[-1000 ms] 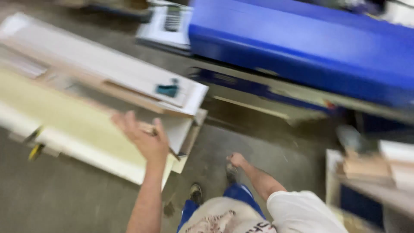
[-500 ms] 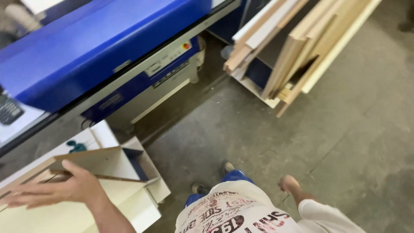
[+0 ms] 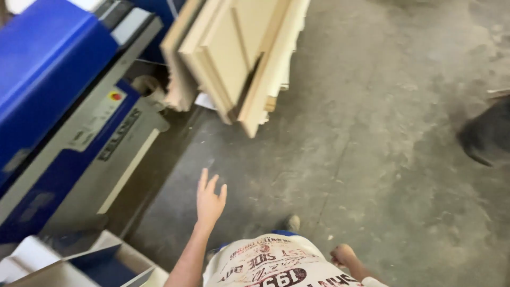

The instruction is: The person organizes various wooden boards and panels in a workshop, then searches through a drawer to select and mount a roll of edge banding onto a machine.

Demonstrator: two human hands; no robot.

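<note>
My left hand [image 3: 209, 197] is stretched out in front of me over the concrete floor [image 3: 372, 159], fingers spread and holding nothing. It hovers between the blue and grey machine [image 3: 64, 106] on the left and a stack of pale wooden panels [image 3: 239, 58] leaning at the top. My right hand [image 3: 342, 255] hangs low beside my printed white shirt, curled into a loose fist with nothing in it. One shoe tip [image 3: 290, 222] shows just above the shirt.
A white and blue open box [image 3: 101, 263] sits at the bottom left, below the machine. A dark rounded object [image 3: 486, 138] lies at the right edge on the floor.
The view has swung right, away from the boards on the left. My left hand has let go of the wooden panel and now reaches forward free. The leaning panels are now closer, at the top.
</note>
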